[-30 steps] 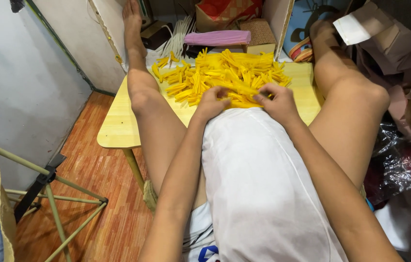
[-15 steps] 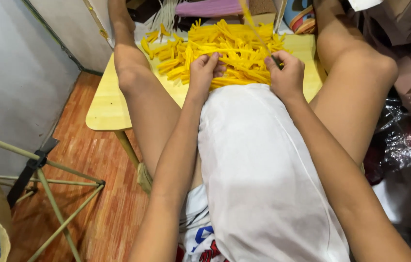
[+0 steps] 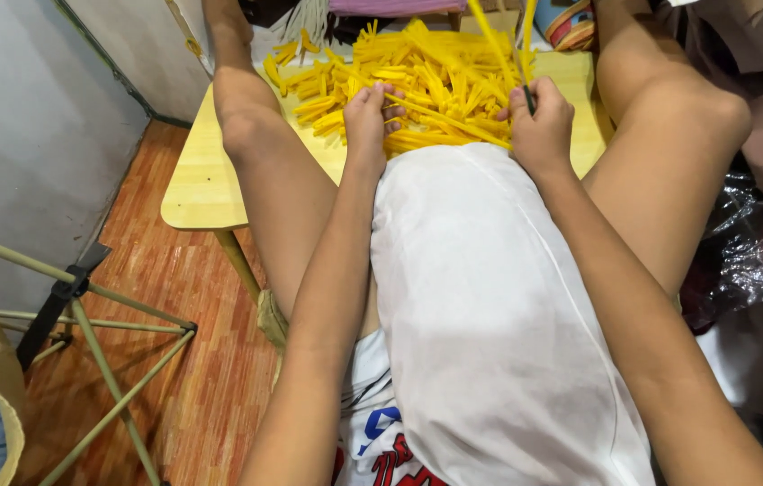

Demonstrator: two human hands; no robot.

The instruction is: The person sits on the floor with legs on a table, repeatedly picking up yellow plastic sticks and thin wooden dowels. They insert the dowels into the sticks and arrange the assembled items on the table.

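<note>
Right hand (image 3: 539,117) newly raised, gripping half-hidden yellow strips (image 3: 498,36).

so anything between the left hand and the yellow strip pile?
Nothing visible. The left hand already rests on the near edge of the yellow strip pile on the table. The right hand grips long yellow strips that rise from it.

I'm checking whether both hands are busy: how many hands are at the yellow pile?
2. The left hand rests on the near edge of the yellow strips; the right hand grips long yellow strips upright at the pile's right side. No other hands show.
</note>
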